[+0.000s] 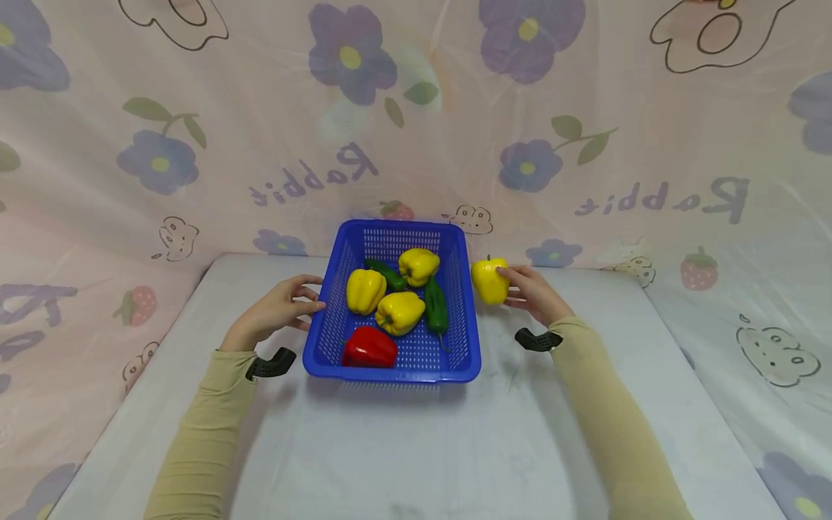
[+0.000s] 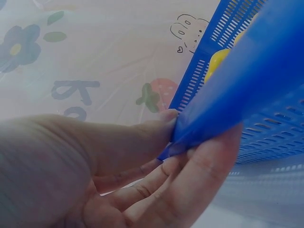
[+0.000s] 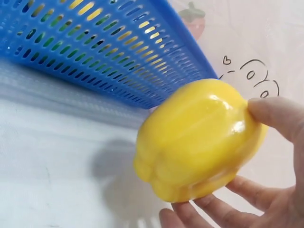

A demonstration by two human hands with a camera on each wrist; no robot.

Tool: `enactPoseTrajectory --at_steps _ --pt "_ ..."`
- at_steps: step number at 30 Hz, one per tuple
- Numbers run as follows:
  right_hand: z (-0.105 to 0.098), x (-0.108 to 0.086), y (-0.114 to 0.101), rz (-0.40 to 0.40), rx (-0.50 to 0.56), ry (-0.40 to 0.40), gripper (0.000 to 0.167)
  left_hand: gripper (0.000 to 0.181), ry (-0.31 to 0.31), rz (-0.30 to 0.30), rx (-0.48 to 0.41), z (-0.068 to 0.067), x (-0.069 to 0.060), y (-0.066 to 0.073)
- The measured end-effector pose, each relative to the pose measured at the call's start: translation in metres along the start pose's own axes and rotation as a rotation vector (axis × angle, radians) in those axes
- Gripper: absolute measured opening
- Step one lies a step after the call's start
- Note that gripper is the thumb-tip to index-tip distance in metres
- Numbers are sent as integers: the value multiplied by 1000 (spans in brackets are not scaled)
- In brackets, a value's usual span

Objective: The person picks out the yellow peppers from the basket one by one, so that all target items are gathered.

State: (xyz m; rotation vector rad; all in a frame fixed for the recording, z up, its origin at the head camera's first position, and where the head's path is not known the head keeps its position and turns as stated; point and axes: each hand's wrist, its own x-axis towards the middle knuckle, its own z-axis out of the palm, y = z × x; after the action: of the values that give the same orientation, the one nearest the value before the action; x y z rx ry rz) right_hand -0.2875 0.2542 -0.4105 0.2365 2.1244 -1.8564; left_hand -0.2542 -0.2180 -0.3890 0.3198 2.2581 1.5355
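A blue plastic basket (image 1: pixel 393 375) with slotted walls stands on the table. My left hand (image 1: pixel 279 312) pinches its left rim, the thumb on top and fingers beneath, as the left wrist view shows. Just outside the right wall, my right hand (image 1: pixel 534 295) holds a yellow bell pepper (image 3: pixel 199 142) between thumb and fingertips, off the tabletop. Inside the basket lie three yellow bell peppers, one of them in the middle (image 1: pixel 400 313). With them are a red bell pepper (image 1: pixel 370 347) near the front, a long green pepper (image 1: pixel 436 305) at the right and another slim green vegetable (image 1: pixel 386 274) toward the back.
The white tabletop (image 1: pixel 416 448) extends in front of the basket and to both sides. Behind and around it hangs a pale curtain (image 1: pixel 429 159) printed with flowers, rabbits and strawberries. Black curved pieces (image 1: pixel 538 339) sit at both wrists.
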Motion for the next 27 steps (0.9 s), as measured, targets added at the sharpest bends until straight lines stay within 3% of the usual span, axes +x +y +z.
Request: enactPoseTrajectory --at_steps 12,27 --pt "0 7 9 62 40 8 78 57 8 3 -3 -1 -2 0" --pt "-3 10 14 93 2 9 79 56 21 15 5 -3 -4 -1"
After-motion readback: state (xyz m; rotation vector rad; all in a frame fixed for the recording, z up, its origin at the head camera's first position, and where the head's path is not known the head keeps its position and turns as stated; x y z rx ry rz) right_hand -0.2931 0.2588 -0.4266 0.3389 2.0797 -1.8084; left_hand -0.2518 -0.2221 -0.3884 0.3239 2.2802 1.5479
